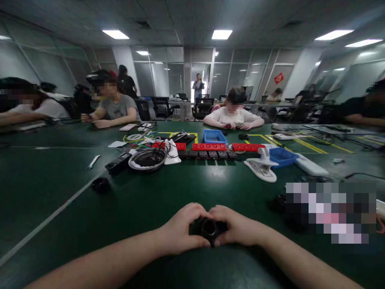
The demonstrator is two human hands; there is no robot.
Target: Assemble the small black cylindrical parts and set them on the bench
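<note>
Close in front of me, both hands are wrapped round a dark, hollow cylindrical part (pixel 208 227) whose round opening faces up toward the camera. My left hand (pixel 188 228) grips it from the left, thumb along the near side and fingers over the far side. From the right, my right hand (pixel 233 226) closes on the same part, with its thumb near the left thumb. The fingers hide most of the part, so its exact kind does not show. Beneath the hands lies the green tabletop (pixel 156 200).
A black ring-shaped piece (pixel 101 185) and a wrench (pixel 94 161) lie to the left. Ahead are a round metal dish (pixel 147 168), red socket strips (pixel 209 147), a blue bin (pixel 214 136) and a white clip-shaped stand (pixel 261 168). Several people sit around the table; a blurred patch covers the right.
</note>
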